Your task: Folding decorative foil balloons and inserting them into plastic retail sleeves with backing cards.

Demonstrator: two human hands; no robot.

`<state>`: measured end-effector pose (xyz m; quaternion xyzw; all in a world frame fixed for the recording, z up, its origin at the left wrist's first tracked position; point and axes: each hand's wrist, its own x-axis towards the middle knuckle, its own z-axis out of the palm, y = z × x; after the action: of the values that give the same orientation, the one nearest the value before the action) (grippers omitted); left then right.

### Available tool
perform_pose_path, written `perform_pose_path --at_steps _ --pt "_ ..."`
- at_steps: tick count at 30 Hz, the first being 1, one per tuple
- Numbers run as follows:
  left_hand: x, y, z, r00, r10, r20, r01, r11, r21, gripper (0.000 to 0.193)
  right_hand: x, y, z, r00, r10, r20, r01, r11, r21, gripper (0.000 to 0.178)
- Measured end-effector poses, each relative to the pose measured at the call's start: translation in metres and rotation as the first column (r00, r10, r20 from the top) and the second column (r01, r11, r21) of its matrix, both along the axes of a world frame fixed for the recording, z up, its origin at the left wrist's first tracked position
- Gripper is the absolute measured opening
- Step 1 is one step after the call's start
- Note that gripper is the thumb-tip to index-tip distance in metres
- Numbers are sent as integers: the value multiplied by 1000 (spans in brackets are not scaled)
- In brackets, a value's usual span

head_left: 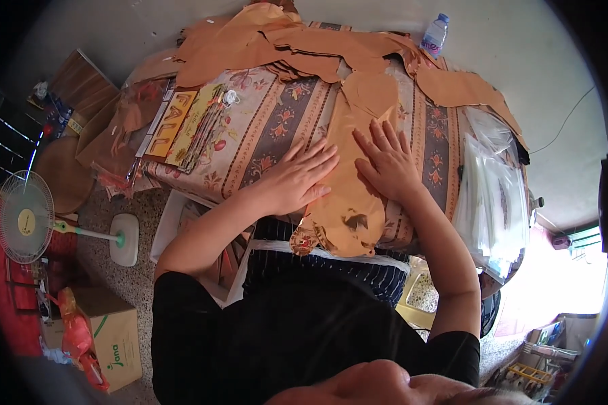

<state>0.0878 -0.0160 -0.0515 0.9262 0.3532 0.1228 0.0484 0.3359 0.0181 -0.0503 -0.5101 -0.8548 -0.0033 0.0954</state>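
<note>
A long tan cutout sheet [348,172], paper-like and shiny in places, lies lengthwise before me on a patterned tablecloth [250,148]. Its near end reaches the table's front edge and has a dark torn-looking patch or hole. On its left side rests my left hand [296,177], palm down with fingers stretched out. My right hand [390,162] lies flat on the right side, fingers spread. Neither hand grips anything. More tan cutout sheets [311,50] are piled along the table's far side, and the long sheet's far end meets them.
Printed decoration packs [189,128] lie at the table's left. Clear plastic sleeves [490,196] hang over the right edge. A water bottle [435,35] stands at the back. A fan [27,216] and a cardboard box [108,331] are on the left; a white bin [172,223] sits below the table.
</note>
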Motion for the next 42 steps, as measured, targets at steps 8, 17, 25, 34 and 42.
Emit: perform_pose_path --at_steps 8,17,25,34,42 --pt "-21 -53 14 998 -46 -53 43 997 -61 71 0 -2 2 999 33 31 -33 999 -10 60" --pt "-10 -58 -8 907 -106 408 48 988 149 48 2 -17 2 990 129 50 -128 992 -8 61" --pt "-3 -19 6 923 -187 337 54 929 367 28 -1 -31 1 993 116 9 -116 993 30 61" --pt "5 5 6 907 -339 248 248 909 335 19 1 -29 3 994 101 -47 -103 993 -57 63" --pt "6 10 0 870 -170 462 163 985 55 20 60 -26 19 940 280 -195 -249 954 167 42"
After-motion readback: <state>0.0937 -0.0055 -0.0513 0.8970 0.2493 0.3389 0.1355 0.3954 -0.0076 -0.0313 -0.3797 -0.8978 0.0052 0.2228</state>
